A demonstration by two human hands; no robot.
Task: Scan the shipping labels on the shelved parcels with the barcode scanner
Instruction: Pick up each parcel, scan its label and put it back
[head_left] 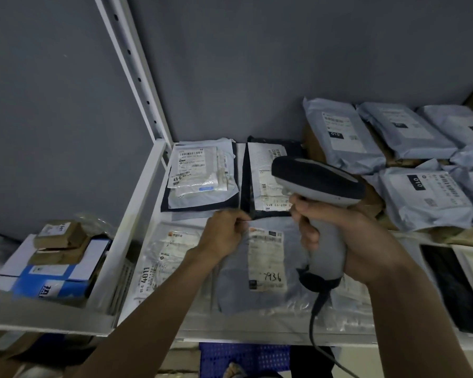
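The barcode scanner [322, 205] is pale grey with a black top and black cable. The shelf [145, 192] frame is white against a grey wall [52, 118]. Mailer bags [339, 135] are pale blue-grey; one parcel [246, 181] is black with a white label. A box [52, 279] is blue and white.

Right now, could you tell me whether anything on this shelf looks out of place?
Nothing stands out: the parcels lie flat, labels up, though the black parcel has its label turned sideways.

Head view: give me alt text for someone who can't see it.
A right hand grips a grey barcode scanner over flat parcels on a white shelf, while the left hand pinches the corner of a black mailer.
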